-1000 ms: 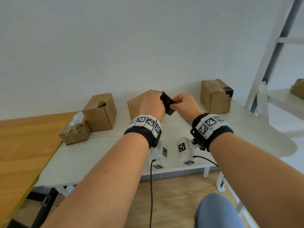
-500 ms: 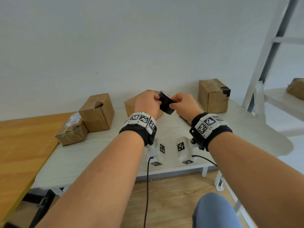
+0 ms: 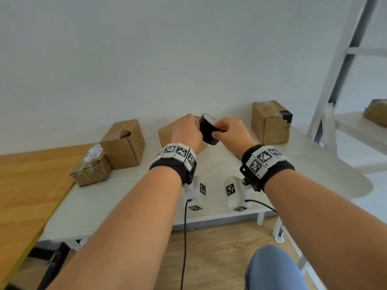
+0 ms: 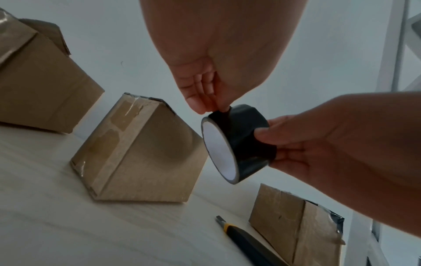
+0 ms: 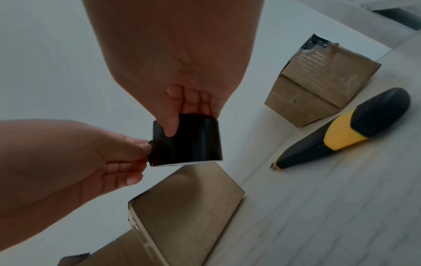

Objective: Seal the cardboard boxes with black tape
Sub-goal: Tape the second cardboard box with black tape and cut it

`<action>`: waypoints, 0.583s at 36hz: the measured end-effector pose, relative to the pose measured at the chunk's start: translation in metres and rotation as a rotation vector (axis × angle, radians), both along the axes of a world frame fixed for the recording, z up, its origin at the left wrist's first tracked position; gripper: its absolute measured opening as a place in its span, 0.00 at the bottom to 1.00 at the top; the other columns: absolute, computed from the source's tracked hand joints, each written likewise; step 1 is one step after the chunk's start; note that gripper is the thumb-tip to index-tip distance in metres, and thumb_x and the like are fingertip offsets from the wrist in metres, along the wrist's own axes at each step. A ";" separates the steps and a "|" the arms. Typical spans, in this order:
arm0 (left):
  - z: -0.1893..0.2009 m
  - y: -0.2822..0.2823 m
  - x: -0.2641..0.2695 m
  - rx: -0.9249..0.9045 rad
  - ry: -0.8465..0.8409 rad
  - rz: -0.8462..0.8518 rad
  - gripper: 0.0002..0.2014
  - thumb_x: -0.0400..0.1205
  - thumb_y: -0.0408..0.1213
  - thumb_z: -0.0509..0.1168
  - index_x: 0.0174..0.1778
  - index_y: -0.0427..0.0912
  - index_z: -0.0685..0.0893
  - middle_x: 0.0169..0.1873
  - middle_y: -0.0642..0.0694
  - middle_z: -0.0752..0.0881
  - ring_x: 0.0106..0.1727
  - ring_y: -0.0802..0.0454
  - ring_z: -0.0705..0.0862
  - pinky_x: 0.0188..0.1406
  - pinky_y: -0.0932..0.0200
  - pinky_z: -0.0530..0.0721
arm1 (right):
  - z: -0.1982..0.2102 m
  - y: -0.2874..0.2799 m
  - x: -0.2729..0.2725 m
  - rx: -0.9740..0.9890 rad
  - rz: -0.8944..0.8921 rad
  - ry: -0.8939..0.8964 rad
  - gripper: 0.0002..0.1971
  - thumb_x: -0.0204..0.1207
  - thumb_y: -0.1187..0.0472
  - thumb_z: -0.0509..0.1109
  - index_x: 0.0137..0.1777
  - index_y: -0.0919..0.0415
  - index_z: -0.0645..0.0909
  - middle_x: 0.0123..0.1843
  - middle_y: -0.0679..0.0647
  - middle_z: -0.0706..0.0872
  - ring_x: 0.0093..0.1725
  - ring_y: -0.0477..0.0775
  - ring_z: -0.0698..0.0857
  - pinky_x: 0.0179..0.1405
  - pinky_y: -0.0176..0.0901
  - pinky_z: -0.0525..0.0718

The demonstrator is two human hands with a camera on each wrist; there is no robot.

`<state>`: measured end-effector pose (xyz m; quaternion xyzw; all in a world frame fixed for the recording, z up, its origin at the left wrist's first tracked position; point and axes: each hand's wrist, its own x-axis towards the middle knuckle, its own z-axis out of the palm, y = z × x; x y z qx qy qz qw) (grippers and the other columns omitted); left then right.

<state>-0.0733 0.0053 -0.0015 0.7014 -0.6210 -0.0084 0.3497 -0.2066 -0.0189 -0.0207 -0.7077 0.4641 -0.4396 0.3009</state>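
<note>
A roll of black tape point(image 3: 208, 130) point(image 4: 241, 140) point(image 5: 185, 142) hangs in the air between both hands, above the middle cardboard box point(image 3: 164, 136) point(image 4: 141, 154) point(image 5: 189, 207). My right hand point(image 3: 228, 130) point(image 5: 182, 102) grips the roll, thumb on its outer band. My left hand point(image 3: 188, 130) point(image 4: 205, 97) pinches the tape at the roll's rim with its fingertips. At the far right stands a box point(image 3: 270, 122) point(image 5: 318, 84) with black tape over one top corner. Two more boxes sit at the left, a taller one point(image 3: 123, 141) and a low labelled one point(image 3: 91, 166).
A black and yellow utility knife point(image 5: 346, 129) point(image 4: 246, 241) lies on the white table point(image 3: 125, 197) below my right hand. An orange wooden table point(image 3: 27, 185) adjoins on the left. A white shelf frame point(image 3: 335, 80) stands at the right. Cables hang from my wrists.
The roll has turned a little between my hands, so its pale inner core now shows at the top. Both hands stay over the middle box.
</note>
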 end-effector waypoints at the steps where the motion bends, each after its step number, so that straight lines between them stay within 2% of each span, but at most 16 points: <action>1: 0.001 0.000 0.001 0.005 -0.005 -0.007 0.08 0.84 0.34 0.57 0.54 0.38 0.80 0.52 0.42 0.84 0.51 0.46 0.82 0.43 0.57 0.72 | 0.000 0.001 0.000 -0.007 0.005 0.000 0.06 0.74 0.69 0.70 0.49 0.62 0.84 0.45 0.54 0.86 0.44 0.50 0.84 0.35 0.30 0.76; 5: 0.002 0.000 0.003 0.018 -0.055 -0.022 0.09 0.84 0.34 0.57 0.54 0.38 0.80 0.51 0.42 0.85 0.49 0.47 0.83 0.41 0.58 0.72 | 0.000 0.002 0.000 -0.011 0.018 -0.008 0.06 0.75 0.68 0.70 0.51 0.63 0.84 0.45 0.54 0.87 0.44 0.50 0.84 0.36 0.31 0.77; 10: 0.001 0.003 0.002 0.048 -0.052 -0.019 0.08 0.85 0.34 0.57 0.54 0.38 0.80 0.48 0.42 0.85 0.42 0.50 0.79 0.38 0.57 0.71 | 0.000 0.003 0.002 -0.011 0.033 0.004 0.05 0.76 0.67 0.69 0.51 0.63 0.83 0.45 0.54 0.86 0.42 0.49 0.83 0.34 0.32 0.76; 13: 0.003 0.006 0.002 0.051 -0.054 -0.028 0.08 0.85 0.33 0.57 0.53 0.37 0.81 0.47 0.41 0.85 0.42 0.49 0.80 0.39 0.57 0.73 | 0.000 0.002 0.003 -0.025 0.025 0.042 0.05 0.76 0.66 0.69 0.51 0.64 0.83 0.43 0.54 0.85 0.39 0.47 0.81 0.31 0.32 0.75; 15: 0.006 0.010 0.000 0.049 -0.058 -0.049 0.08 0.84 0.33 0.57 0.50 0.38 0.81 0.44 0.42 0.84 0.41 0.49 0.79 0.37 0.58 0.73 | -0.001 0.000 0.004 -0.042 -0.013 0.088 0.04 0.77 0.65 0.68 0.49 0.62 0.82 0.43 0.54 0.85 0.38 0.47 0.81 0.30 0.34 0.74; 19: 0.006 0.015 -0.008 0.051 -0.120 -0.110 0.08 0.82 0.29 0.57 0.40 0.40 0.79 0.37 0.42 0.80 0.37 0.49 0.76 0.27 0.63 0.68 | -0.004 -0.003 0.003 -0.051 -0.086 0.138 0.07 0.77 0.64 0.66 0.52 0.64 0.82 0.45 0.56 0.85 0.44 0.54 0.82 0.34 0.40 0.76; 21: 0.005 0.015 -0.008 0.043 -0.091 -0.102 0.08 0.82 0.29 0.57 0.40 0.40 0.79 0.36 0.42 0.79 0.36 0.48 0.75 0.27 0.63 0.68 | -0.004 -0.004 0.001 -0.046 -0.086 0.176 0.07 0.77 0.63 0.66 0.52 0.63 0.81 0.44 0.55 0.84 0.43 0.53 0.81 0.33 0.39 0.76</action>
